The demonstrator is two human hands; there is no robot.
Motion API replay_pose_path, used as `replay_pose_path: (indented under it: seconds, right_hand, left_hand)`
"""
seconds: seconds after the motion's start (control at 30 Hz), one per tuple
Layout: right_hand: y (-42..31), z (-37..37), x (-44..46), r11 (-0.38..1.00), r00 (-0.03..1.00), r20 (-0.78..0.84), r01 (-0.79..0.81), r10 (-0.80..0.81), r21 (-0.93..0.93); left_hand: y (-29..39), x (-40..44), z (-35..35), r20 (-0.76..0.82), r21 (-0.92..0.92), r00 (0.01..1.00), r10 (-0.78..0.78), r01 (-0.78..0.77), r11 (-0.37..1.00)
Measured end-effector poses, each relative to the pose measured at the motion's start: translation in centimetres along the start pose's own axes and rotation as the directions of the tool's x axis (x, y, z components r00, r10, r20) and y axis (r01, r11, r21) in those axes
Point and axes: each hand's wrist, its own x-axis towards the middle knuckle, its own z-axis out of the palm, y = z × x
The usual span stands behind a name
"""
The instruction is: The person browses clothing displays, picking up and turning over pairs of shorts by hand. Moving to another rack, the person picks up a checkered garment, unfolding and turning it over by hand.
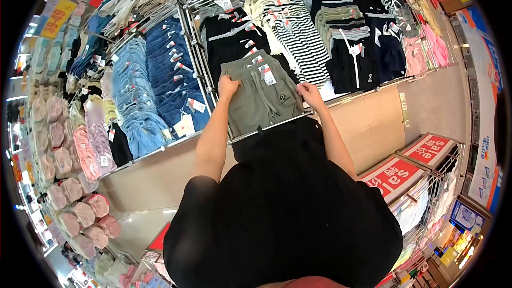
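Note:
Olive-green drawstring shorts [248, 104], with a white and red tag [268, 74] at the waist, lie spread on the rack's front edge. My left hand [228, 87] is closed on their left side near the waistband. At their right edge, my right hand [310, 95] has its fingers curled closed on the fabric. Behind the shorts are black garments [226, 53] in overlapping rows. Black-and-white striped clothes [304, 48] lie just beyond my right hand.
A metal rail [368, 90] edges the display. Rows of blue jeans [168, 74] lie to the left, with black shorts [354, 61] and pink clothes [426, 53] to the right. Red sale signs [392, 177] stand at lower right. Packaged pale items [72, 189] hang at far left.

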Motion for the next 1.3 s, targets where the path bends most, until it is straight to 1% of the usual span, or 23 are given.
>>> replay_pose_path:
  seconds: [0.03,0.07,0.13,0.17,0.2,0.23,0.27,0.37,0.4,0.43,0.5,0.57,0.6,0.67,0.73,0.8,0.83,0.87,0.9,0.93,1.13,1.23,1.3]
  right_hand:
    - [0.3,-0.7,0.4,0.996,0.999,0.019,-0.044,0.042,0.083]
    - [0.7,-1.3,0.6,0.999,0.998,-0.046,0.033,-0.032,0.034]
    - [0.7,-2.5,1.3,0.997,0.996,-0.055,0.068,-0.066,0.026]
    - [0.7,-2.6,1.7,0.997,0.996,-0.054,0.073,-0.070,0.040]
    - [0.0,-2.7,1.9,0.996,0.996,-0.051,0.076,-0.074,0.053]
    - [-1.2,-2.6,2.0,0.996,0.995,-0.058,0.087,-0.086,0.006]
    - [-4.1,-2.6,1.3,0.992,1.000,0.018,0.009,-0.011,0.127]
    - [-5.0,-1.1,3.7,0.980,0.981,0.049,0.188,-0.185,-0.059]
    - [-6.0,-0.8,4.2,0.973,0.974,0.098,0.214,-0.205,-0.087]
    - [-8.1,-0.6,4.0,0.978,0.975,0.136,0.189,-0.177,-0.084]
    - [-8.7,0.4,6.1,0.946,0.931,0.173,0.322,-0.320,0.019]
    - [-11.6,1.0,5.8,0.859,0.850,0.157,0.471,-0.502,0.201]
    - [-12.1,1.1,6.4,0.928,0.916,0.248,0.243,-0.316,0.282]
    - [-12.8,0.7,7.2,0.941,0.883,0.382,0.163,-0.273,0.296]
    - [-15.1,0.1,6.3,0.922,0.819,0.441,0.260,-0.367,0.286]
    - [-17.2,-0.8,3.4,0.924,0.879,0.368,0.176,-0.303,0.340]
    - [-16.7,-1.5,3.1,0.932,0.864,0.386,0.222,-0.324,0.285]
    - [-16.0,-2.1,2.2,0.885,0.863,0.336,0.227,-0.376,0.407]
    - [-16.1,-3.2,0.9,0.898,0.878,0.357,0.159,-0.320,0.411]
    - [-16.1,-4.4,-0.3,0.906,0.888,0.379,0.090,-0.261,0.413]
    - [-12.0,-9.8,-5.5,0.886,0.827,0.494,0.010,-0.268,0.464]
    - [-11.9,-9.4,-7.6,0.906,0.831,0.524,-0.061,-0.187,0.420]
    - [-10.9,-7.9,-7.8,0.912,0.824,0.517,-0.002,-0.231,0.410]
  left_hand:
    - [0.4,-0.4,0.2,-0.126,-0.003,0.980,0.156,-0.157,0.988]
    - [0.8,-0.2,0.2,-0.131,0.000,0.978,0.160,-0.162,0.987]
    - [3.1,-0.8,-1.5,-0.079,-0.240,0.950,0.303,-0.313,0.919]
    - [4.5,-1.0,-2.8,-0.037,-0.205,0.922,0.386,-0.385,0.900]
    - [6.1,-1.6,-4.0,-0.033,-0.198,0.922,0.386,-0.385,0.902]
    - [7.5,-2.1,-5.1,0.025,-0.337,0.892,0.452,-0.418,0.844]
    - [8.8,-2.9,-6.2,0.070,-0.473,0.853,0.517,-0.428,0.770]
    - [13.2,-6.5,-10.2,0.093,-0.561,0.805,0.585,-0.443,0.699]
    - [13.8,-7.2,-11.3,0.101,-0.501,0.784,0.612,-0.492,0.712]
    - [14.8,-8.3,-12.4,0.101,-0.522,0.771,0.628,-0.497,0.694]
    - [16.3,-10.6,-14.4,0.113,-0.516,0.747,0.655,-0.520,0.681]
    - [17.7,-12.8,-16.4,0.132,-0.500,0.743,0.656,-0.521,0.691]
    - [17.9,-13.5,-16.9,0.156,-0.490,0.729,0.667,-0.529,0.693]
    - [17.6,-14.1,-17.2,0.148,-0.540,0.716,0.683,-0.520,0.662]
    - [17.9,-15.5,-17.9,0.146,-0.604,0.684,0.714,-0.510,0.612]
    - [17.0,-15.9,-17.8,0.134,-0.616,0.692,0.709,-0.502,0.607]
    - [16.5,-16.3,-17.7,0.114,-0.611,0.724,0.681,-0.489,0.622]
    - [15.9,-16.8,-17.7,0.095,-0.607,0.752,0.652,-0.476,0.637]
    - [15.3,-17.8,-17.4,0.107,-0.672,0.806,0.582,-0.373,0.640]
    - [14.6,-18.3,-16.7,0.040,-0.697,0.810,0.586,-0.397,0.597]
    - [10.5,-22.2,-12.8,0.150,-0.741,0.880,0.450,-0.201,0.641]
    - [9.5,-22.8,-11.2,0.244,-0.712,0.862,0.445,-0.153,0.686]
    - [9.5,-22.9,-10.5,0.303,-0.705,0.848,0.434,-0.107,0.702]
